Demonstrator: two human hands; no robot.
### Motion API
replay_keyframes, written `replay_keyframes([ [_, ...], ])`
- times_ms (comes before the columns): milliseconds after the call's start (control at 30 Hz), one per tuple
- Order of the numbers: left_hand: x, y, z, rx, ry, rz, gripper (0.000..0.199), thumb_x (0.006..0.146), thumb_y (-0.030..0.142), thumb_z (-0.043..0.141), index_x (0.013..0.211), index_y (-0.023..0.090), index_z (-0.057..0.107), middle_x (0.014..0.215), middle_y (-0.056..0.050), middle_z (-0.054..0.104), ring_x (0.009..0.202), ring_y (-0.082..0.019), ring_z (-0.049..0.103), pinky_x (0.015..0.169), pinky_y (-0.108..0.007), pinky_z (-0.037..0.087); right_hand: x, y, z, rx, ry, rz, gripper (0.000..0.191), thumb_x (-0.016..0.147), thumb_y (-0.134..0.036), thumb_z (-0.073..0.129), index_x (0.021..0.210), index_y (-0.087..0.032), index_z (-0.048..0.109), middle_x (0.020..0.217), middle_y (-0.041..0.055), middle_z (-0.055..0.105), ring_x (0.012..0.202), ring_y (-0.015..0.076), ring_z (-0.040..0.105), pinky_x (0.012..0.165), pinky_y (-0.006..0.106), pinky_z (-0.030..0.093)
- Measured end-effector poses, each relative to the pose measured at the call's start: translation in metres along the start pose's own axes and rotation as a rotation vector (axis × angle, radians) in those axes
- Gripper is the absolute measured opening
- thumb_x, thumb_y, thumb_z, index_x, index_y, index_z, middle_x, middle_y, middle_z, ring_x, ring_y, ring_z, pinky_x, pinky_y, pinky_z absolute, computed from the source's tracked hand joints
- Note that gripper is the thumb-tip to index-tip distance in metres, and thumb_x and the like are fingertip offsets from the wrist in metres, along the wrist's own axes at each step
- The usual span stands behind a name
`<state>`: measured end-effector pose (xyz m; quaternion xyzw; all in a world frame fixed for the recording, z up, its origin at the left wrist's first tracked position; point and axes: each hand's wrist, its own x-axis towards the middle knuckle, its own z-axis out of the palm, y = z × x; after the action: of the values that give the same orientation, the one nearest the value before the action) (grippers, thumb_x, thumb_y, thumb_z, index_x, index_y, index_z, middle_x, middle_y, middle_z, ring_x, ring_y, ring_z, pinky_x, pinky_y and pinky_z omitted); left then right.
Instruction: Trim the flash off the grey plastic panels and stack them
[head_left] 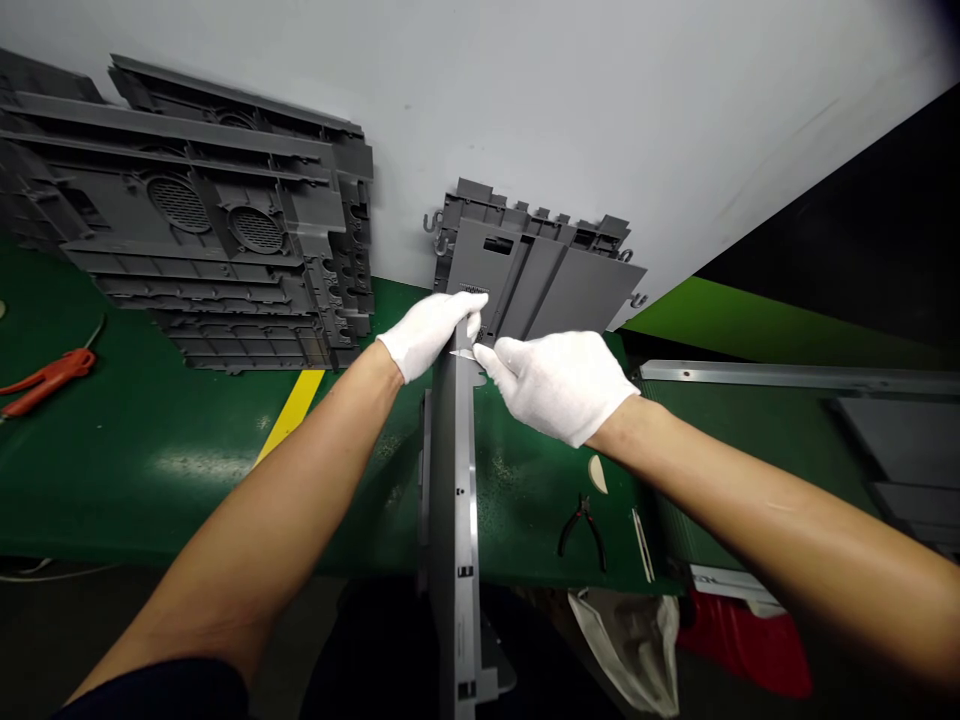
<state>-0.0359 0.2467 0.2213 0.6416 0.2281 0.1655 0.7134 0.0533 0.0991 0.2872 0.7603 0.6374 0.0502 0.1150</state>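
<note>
A long grey plastic panel (454,480) stands on edge in front of me, running from the bottom of the view up between my hands. My left hand (429,333), in a white glove, grips its upper end. My right hand (555,385), also gloved, pinches a small metal blade (463,354), whose tip lies against the panel's edge. Behind the hands, a grey moulded panel with hooks and slots (532,270) leans against the pale wall. The blade's handle is hidden inside my right glove.
A stack of moulded grey panels (195,210) stands on the green bench mat (127,480). Orange-handled pliers (49,380) and black pliers (581,530) lie on the mat. A metal rail (795,375), a red bin (742,640) and a white bag (626,650) are to the right.
</note>
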Motion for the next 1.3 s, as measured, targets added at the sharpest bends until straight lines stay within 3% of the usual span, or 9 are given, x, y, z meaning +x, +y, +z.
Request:
replay_keyframes([
  [233,0.002,-0.005,-0.007,-0.031,0.004,0.021,0.048,0.087,0.052,0.059,0.053,0.020,0.049,0.056,-0.003,0.051,0.054,-0.015,0.045,0.061,-0.032,0.039,-0.025,-0.006,-0.002,0.207,-0.018,-0.142,0.066,0.103,-0.057,0.015,0.074,-0.020,0.061,0.054,0.0022,0.055,0.049,0.0163,0.049,0.054,0.030,0.027],
  [367,-0.006,-0.007,-0.012,-0.004,0.020,0.088,0.050,0.088,0.058,0.054,0.056,0.019,0.055,0.061,-0.003,0.056,0.061,-0.017,0.051,0.070,-0.033,0.043,-0.039,0.008,-0.006,0.526,0.036,0.010,0.062,0.103,-0.060,0.016,0.074,-0.022,0.056,0.059,0.0005,0.053,0.051,0.0148,0.046,0.055,0.029,0.035],
  [500,-0.024,-0.010,-0.014,-0.030,-0.087,0.205,0.036,0.079,0.051,0.071,0.099,0.021,0.069,0.091,-0.004,0.065,0.082,-0.017,0.058,0.080,-0.031,0.046,-0.050,0.028,-0.001,0.838,0.105,0.191,0.056,0.103,-0.060,0.020,0.078,-0.024,0.055,0.061,-0.0011,0.049,0.055,0.0157,0.044,0.057,0.030,0.040],
  [567,-0.030,-0.011,-0.015,-0.038,-0.124,0.209,0.053,0.070,0.037,0.080,0.118,0.024,0.064,0.104,-0.004,0.065,0.089,-0.016,0.059,0.081,-0.029,0.046,-0.058,0.031,0.005,0.933,0.083,0.233,0.053,0.103,-0.061,0.024,0.080,-0.024,0.056,0.060,-0.0024,0.046,0.056,0.0155,0.044,0.056,0.029,0.039],
  [700,-0.027,-0.011,-0.011,-0.008,0.018,0.208,0.025,0.080,0.041,0.069,0.090,0.018,0.070,0.090,-0.005,0.070,0.087,-0.019,0.062,0.084,-0.032,0.045,-0.082,0.018,0.009,1.013,-0.007,0.251,0.047,0.102,-0.060,0.032,0.076,-0.025,0.051,0.060,-0.0034,0.046,0.055,0.0150,0.045,0.054,0.029,0.039],
  [733,-0.024,-0.011,-0.009,-0.019,0.075,0.199,0.029,0.084,0.046,0.065,0.080,0.018,0.068,0.082,-0.005,0.069,0.083,-0.019,0.063,0.082,-0.033,0.045,-0.089,0.012,0.008,1.019,-0.043,0.245,0.047,0.101,-0.060,0.034,0.074,-0.025,0.049,0.059,-0.0039,0.044,0.054,0.0147,0.043,0.053,0.029,0.038],
  [900,-0.016,-0.015,0.001,-0.006,0.170,0.143,0.038,0.084,0.053,0.064,0.068,0.020,0.058,0.064,-0.001,0.058,0.065,-0.017,0.055,0.073,-0.034,0.043,-0.135,-0.026,-0.001,0.941,-0.235,0.078,0.047,0.102,-0.057,0.036,0.068,-0.025,0.042,0.057,-0.0039,0.049,0.047,0.0136,0.041,0.049,0.028,0.034],
  [1133,-0.015,-0.017,0.004,0.010,0.170,0.162,0.016,0.076,0.022,0.068,0.071,0.017,0.053,0.069,0.001,0.057,0.068,-0.012,0.050,0.073,-0.030,0.041,-0.169,-0.064,0.002,0.367,0.029,-0.067,0.046,0.104,-0.044,0.036,0.063,-0.025,0.046,0.047,-0.0009,0.051,0.035,0.0151,0.043,0.044,0.034,0.018],
  [1300,-0.013,-0.017,0.006,0.003,0.176,0.172,0.014,0.075,0.015,0.065,0.068,0.018,0.053,0.066,0.002,0.056,0.069,-0.011,0.050,0.075,-0.028,0.041,-0.182,-0.071,0.000,0.139,0.081,-0.111,0.033,0.102,-0.035,0.045,0.071,-0.025,0.050,0.049,-0.0032,0.051,0.038,0.0163,0.049,0.044,0.033,0.017],
])
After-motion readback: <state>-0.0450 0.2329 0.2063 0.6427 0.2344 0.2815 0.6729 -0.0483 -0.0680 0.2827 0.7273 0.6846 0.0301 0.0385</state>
